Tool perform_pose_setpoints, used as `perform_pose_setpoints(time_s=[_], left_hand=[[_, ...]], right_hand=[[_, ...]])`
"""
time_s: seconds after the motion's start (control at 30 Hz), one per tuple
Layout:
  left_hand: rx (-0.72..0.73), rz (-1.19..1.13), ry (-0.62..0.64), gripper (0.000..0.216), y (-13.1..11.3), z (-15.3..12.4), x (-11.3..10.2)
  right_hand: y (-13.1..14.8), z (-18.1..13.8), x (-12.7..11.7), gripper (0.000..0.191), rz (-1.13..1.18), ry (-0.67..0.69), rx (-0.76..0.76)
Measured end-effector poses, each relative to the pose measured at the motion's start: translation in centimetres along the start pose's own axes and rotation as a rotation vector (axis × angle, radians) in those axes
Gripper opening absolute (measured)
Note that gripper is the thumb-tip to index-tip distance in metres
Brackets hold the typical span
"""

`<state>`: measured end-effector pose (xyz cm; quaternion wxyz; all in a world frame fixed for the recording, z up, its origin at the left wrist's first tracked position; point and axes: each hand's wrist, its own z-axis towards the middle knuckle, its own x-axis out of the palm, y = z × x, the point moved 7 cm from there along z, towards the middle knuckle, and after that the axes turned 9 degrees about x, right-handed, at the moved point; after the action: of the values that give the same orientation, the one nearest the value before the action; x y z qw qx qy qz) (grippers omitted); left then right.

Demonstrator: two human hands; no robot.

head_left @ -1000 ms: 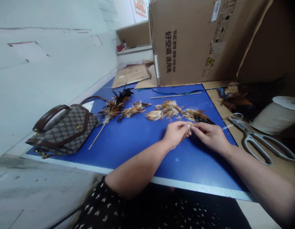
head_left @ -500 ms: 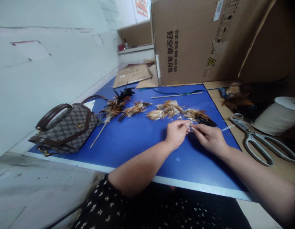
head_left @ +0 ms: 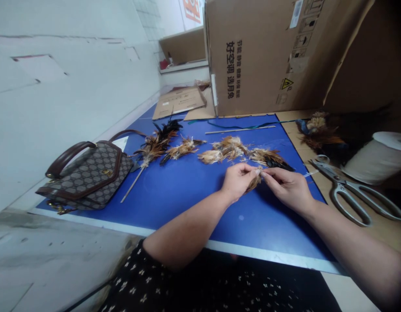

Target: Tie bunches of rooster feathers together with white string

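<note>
My left hand (head_left: 237, 182) pinches a small bunch of brown feathers (head_left: 254, 183), whose tips hang below the fingers. My right hand (head_left: 286, 186) is closed at the same spot, thumb and forefinger meeting the bunch's pale end. What exactly lies between the fingertips is too small to make out. Just behind the hands lie a pile of brown and black feathers (head_left: 273, 159) and a pile of tan feathers (head_left: 231, 148). Further left are a small feather bunch (head_left: 184, 148) and a stick (head_left: 133, 184) with brown and black feathers (head_left: 160, 141) at its top.
A patterned handbag (head_left: 90, 173) stands at the left of the blue table (head_left: 174, 199). Large scissors (head_left: 353, 190) and a white spool (head_left: 379, 158) lie at the right, near more dark feathers (head_left: 320, 132). A thin strip (head_left: 241, 129) and a big cardboard box (head_left: 259, 56) are behind.
The feather bunch has turned in my fingers, so its brown tips now show below my left hand. Both hands stay together at nearly the same place.
</note>
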<state>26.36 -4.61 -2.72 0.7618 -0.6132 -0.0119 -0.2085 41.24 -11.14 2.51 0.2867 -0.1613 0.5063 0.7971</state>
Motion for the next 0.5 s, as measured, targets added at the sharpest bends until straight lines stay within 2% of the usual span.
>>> perform_pose_setpoints(time_s=[0.07, 0.13, 0.3, 0.5], left_hand=[[0.088, 0.067, -0.015, 0.039, -0.3, 0.09, -0.28], [0.117, 0.082, -0.005, 0.037, -0.29, 0.08, -0.23], [0.041, 0.045, 0.007, 0.039, 0.19, 0.03, 0.0], [-0.032, -0.014, -0.035, 0.042, 0.49, 0.02, -0.01]], right_hand=[[0.09, 0.08, -0.04, 0.02, 0.0, 0.008, 0.003], [0.13, 0.12, -0.05, 0.021, 0.004, 0.02, 0.012], [0.27, 0.01, 0.09, 0.024, 0.048, 0.057, 0.05], [0.26, -0.09, 0.31, 0.025, 0.047, 0.046, 0.072]])
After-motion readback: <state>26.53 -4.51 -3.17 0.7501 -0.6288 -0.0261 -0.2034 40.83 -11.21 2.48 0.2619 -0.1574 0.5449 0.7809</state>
